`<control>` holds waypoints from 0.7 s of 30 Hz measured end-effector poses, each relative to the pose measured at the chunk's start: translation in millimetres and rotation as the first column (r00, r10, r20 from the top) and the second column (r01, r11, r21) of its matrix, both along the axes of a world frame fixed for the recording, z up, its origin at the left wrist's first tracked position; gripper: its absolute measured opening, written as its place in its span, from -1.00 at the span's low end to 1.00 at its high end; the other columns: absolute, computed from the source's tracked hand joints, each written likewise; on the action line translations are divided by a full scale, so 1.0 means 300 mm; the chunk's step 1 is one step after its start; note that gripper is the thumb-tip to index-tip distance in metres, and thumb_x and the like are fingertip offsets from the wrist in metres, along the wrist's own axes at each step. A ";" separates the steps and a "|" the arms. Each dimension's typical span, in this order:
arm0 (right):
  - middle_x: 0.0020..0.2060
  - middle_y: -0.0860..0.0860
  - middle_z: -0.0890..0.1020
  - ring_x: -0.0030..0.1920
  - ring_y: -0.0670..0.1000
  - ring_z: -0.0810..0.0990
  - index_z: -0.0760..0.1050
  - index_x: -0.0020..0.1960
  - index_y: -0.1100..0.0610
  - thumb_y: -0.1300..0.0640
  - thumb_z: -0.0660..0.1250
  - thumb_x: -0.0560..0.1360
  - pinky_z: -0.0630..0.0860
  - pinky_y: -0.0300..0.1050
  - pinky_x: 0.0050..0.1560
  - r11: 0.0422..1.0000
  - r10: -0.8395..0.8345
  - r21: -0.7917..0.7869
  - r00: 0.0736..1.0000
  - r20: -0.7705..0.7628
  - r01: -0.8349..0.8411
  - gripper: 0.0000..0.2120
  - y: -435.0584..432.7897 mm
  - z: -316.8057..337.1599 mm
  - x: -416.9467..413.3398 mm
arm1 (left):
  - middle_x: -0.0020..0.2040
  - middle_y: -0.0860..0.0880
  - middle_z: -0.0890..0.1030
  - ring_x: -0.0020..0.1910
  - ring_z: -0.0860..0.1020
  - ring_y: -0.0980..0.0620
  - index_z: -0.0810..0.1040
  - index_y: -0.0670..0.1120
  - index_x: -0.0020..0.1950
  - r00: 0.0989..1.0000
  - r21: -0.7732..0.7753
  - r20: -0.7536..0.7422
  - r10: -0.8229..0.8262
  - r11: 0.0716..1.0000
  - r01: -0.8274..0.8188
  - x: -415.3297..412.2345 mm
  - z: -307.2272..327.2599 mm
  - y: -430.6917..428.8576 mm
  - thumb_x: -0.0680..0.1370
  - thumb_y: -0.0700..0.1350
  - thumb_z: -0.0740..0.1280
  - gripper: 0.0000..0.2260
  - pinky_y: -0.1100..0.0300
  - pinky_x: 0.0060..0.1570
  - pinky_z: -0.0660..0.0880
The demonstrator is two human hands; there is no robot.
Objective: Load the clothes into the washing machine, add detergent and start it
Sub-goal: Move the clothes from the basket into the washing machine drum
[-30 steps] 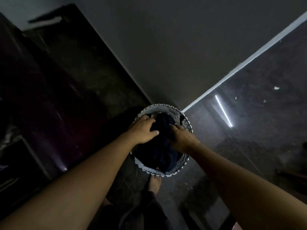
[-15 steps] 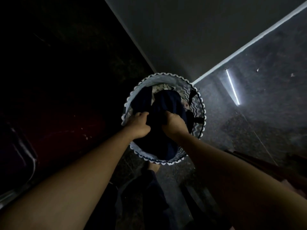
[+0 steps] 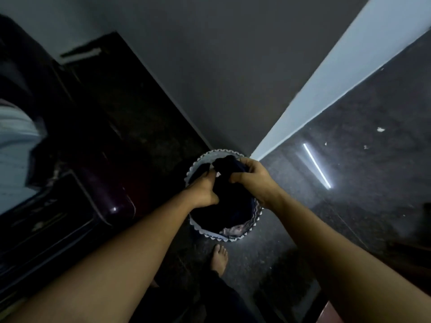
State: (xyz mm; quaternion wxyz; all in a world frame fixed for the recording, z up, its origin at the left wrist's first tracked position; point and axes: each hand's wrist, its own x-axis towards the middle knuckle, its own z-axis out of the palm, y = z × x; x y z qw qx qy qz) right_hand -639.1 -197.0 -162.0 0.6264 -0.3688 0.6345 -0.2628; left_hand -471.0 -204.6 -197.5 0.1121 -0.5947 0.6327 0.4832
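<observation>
A round laundry basket [image 3: 233, 237] with a white zigzag rim stands on the dark floor by the wall corner. Dark navy clothes [image 3: 229, 201] fill it, and a pale patterned piece [image 3: 234, 229] shows at its near edge. My left hand [image 3: 203, 191] is closed on the left side of the dark bundle. My right hand [image 3: 253, 180] grips the bundle's top right, bunched up above the rim. A dark maroon washing machine [image 3: 70, 206] stands at the left, its top partly seen.
A grey wall [image 3: 221, 66] meets a pale skirting strip [image 3: 326, 96] behind the basket. Polished dark floor [image 3: 349, 183] with a light streak spreads to the right. My bare foot [image 3: 219, 258] stands just in front of the basket. A reddish edge [image 3: 331, 313] sits at the bottom right.
The view has pulled back from the basket and the machine has come back into sight at the left. My hands have bunched the dark clothes higher, my right hand now near the far rim.
</observation>
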 end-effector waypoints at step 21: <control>0.01 0.20 0.71 0.02 0.16 0.71 0.61 0.14 0.21 0.04 0.53 0.45 0.63 0.14 0.13 0.789 0.117 -0.611 0.992 0.047 -0.064 -0.65 -0.016 1.113 -0.028 | 0.10 0.04 0.70 0.08 0.65 -0.01 0.54 0.12 0.31 0.596 0.035 -0.672 0.439 0.823 -0.567 0.035 0.997 -0.046 0.64 0.20 0.18 -0.67 0.05 0.10 0.59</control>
